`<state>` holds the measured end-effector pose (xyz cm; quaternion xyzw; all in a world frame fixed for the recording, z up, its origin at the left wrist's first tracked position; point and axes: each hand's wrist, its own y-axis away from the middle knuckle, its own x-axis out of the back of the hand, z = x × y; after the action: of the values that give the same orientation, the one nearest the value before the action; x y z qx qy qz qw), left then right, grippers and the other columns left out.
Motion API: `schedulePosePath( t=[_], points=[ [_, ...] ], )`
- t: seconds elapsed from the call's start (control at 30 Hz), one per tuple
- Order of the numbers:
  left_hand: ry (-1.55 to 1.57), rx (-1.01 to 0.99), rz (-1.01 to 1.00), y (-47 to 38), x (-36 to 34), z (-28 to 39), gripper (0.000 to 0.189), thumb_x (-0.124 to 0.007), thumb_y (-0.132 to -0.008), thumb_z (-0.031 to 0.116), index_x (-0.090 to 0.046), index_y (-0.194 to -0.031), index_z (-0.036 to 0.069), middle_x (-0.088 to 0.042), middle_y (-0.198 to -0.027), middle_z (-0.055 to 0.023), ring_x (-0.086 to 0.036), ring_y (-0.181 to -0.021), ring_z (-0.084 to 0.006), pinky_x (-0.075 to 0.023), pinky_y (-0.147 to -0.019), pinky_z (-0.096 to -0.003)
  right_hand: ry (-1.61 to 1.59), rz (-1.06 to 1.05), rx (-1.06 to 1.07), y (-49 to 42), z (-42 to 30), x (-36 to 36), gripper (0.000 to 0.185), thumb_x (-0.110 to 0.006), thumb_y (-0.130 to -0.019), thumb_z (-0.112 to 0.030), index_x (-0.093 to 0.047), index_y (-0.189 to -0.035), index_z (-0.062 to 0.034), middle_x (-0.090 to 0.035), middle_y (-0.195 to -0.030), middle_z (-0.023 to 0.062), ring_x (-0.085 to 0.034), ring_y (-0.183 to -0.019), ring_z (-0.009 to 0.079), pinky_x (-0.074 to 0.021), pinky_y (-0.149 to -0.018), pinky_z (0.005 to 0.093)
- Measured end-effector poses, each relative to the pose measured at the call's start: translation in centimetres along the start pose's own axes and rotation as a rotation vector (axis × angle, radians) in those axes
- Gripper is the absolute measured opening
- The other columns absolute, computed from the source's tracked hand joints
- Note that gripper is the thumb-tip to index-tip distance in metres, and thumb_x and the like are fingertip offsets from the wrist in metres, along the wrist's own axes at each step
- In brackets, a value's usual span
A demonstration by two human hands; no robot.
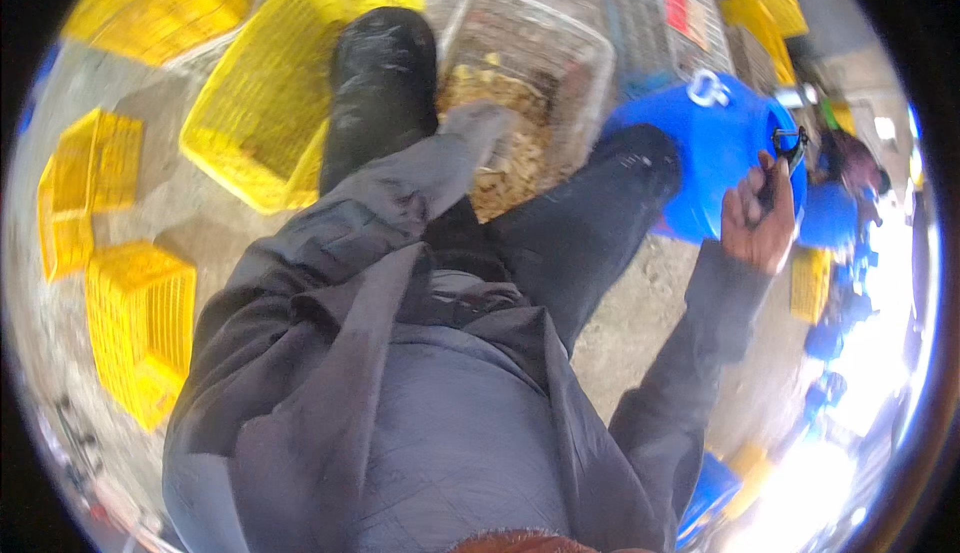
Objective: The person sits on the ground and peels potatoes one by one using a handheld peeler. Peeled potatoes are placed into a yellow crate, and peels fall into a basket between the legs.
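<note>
My left hand (487, 132), blurred and grey, seemingly gloved, reaches into a whitish plastic basket (600, 65) between my knees. Pale yellow-brown pieces (514, 178) lie in that basket, below and around the hand; whether the fingers hold any cannot be told. Out to the right, my bare right hand (757, 215) is raised beside a blue plastic barrel (675, 155) and closed on a dark-handled tool (791, 149) with a metal part at its top. The tool's exact kind is unclear.
A large yellow plastic crate (259, 110) stands by my left knee; more yellow crates (142, 328) are farther left. Beyond the barrel stands a grey crate (667, 20) bearing a red patch. Another person (859, 166) is at the far right, near blue containers.
</note>
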<state>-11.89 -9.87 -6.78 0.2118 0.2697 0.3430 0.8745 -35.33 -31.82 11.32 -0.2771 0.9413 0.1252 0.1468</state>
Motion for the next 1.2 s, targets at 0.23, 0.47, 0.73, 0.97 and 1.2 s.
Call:
schedulePosePath(
  t=[0.23, 0.47, 0.73, 0.97, 1.2],
  points=[
    [0.128, -0.205, -0.088, -2.4, -0.4, -3.8, 0.015, -0.065, -0.084, 0.018, -0.067, -0.087, 0.004, -0.064, -0.065, -0.0069, -0.059, -0.053, -0.0153, -0.0431, -0.044, -0.0313, 0.268, -0.444, -0.243, 11.2, 2.8, -15.8, 0.030, -0.066, -0.085, -0.016, -0.056, -0.108, 0.0001, -0.051, -0.064, -0.0027, -0.045, -0.049, 0.0066, -0.0339, -0.043, 0.0206],
    [-0.950, -0.845, 0.020, -5.6, 0.5, -5.0, 0.016, -0.070, -0.078, 0.021, -0.070, -0.083, 0.005, -0.068, -0.074, -0.0071, -0.063, -0.061, -0.0162, -0.0491, -0.057, -0.0331, 0.467, -1.042, -0.403, 13.1, 2.3, -22.5, 0.047, -0.075, -0.079, -0.018, -0.055, -0.116, 0.0010, -0.064, -0.096, 0.0111, -0.060, -0.080, 0.0187, -0.0483, -0.072, 0.0278],
    [-0.403, -0.364, -0.174, -4.3, 0.2, -4.0, 0.018, -0.061, -0.083, 0.022, -0.068, -0.082, 0.006, -0.066, -0.074, -0.0116, -0.066, -0.065, -0.0176, -0.0511, -0.057, -0.0337, 0.488, -1.141, -0.199, 13.5, 6.3, -26.0, 0.041, -0.071, -0.080, -0.013, -0.056, -0.115, 0.0026, -0.064, -0.094, 0.0146, -0.062, -0.082, 0.0234, -0.0493, -0.075, 0.0323],
    [-0.074, -0.110, -0.101, 0.4, 0.0, 0.1, 0.017, -0.067, -0.082, 0.023, -0.065, -0.082, 0.006, -0.063, -0.067, -0.0069, -0.059, -0.053, -0.0138, -0.0450, -0.047, -0.0295, 0.559, -1.212, -0.251, 12.3, 8.1, -29.6, 0.039, -0.070, -0.080, -0.015, -0.057, -0.114, 0.0014, -0.064, -0.094, 0.0170, -0.064, -0.083, 0.0288, -0.0500, -0.075, 0.0360],
    [-0.010, -0.152, -0.075, 0.7, 0.6, 1.5, 0.013, -0.070, -0.078, 0.012, -0.061, -0.073, 0.004, -0.059, -0.058, -0.0071, -0.057, -0.048, -0.0167, -0.0407, -0.043, -0.0331, 0.669, -1.290, -0.166, 12.4, 9.3, -32.5, 0.038, -0.068, -0.081, -0.019, -0.058, -0.113, -0.0001, -0.065, -0.095, 0.0189, -0.065, -0.085, 0.0330, -0.0505, -0.075, 0.0405]
  ],
)
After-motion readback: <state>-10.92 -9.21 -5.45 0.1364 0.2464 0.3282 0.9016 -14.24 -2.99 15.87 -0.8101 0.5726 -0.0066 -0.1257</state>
